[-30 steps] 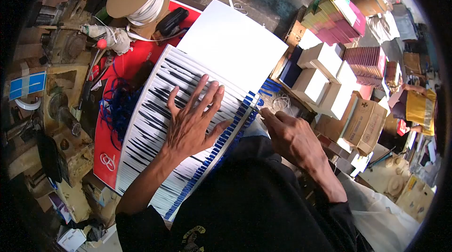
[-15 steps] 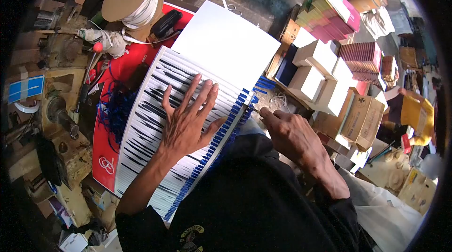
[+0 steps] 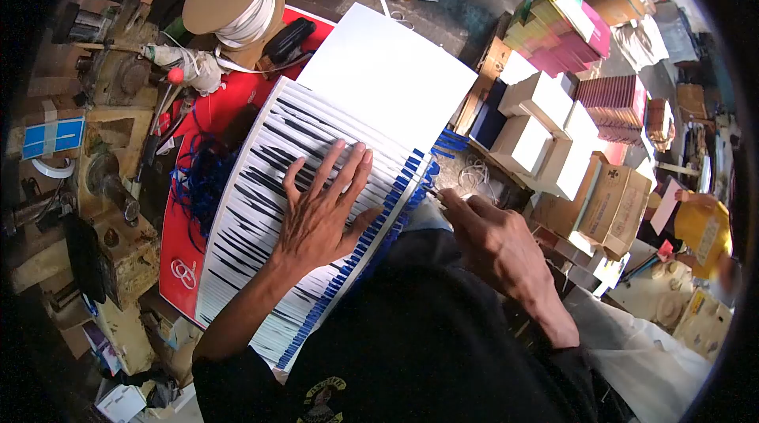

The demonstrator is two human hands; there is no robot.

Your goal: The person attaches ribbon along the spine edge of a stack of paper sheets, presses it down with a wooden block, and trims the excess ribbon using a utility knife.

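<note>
A fanned stack of white booklets (image 3: 237,225) with dark streaks lies over a red board (image 3: 178,265). Short blue ribbon pieces (image 3: 340,285) line its right edge. My left hand (image 3: 320,221) rests flat on the stack, fingers spread. Beside the stack's upper right corner, my right hand (image 3: 494,237) is closed around a thin dark tool, mostly hidden in the fingers, its tip near the blue ribbons. Above the stack lies a blank white sheet (image 3: 391,75).
A spool of white cord (image 3: 249,20) and a tangle of blue ribbon (image 3: 207,178) are on the left, beside a metal machine (image 3: 107,178). White blocks (image 3: 526,142) and a cardboard box (image 3: 613,205) stand right. Another person in yellow (image 3: 704,237) is at far right.
My right hand and its tool have shifted slightly down and away from the ribbon edge. My left hand stays spread on the stack. The person in yellow has moved.
</note>
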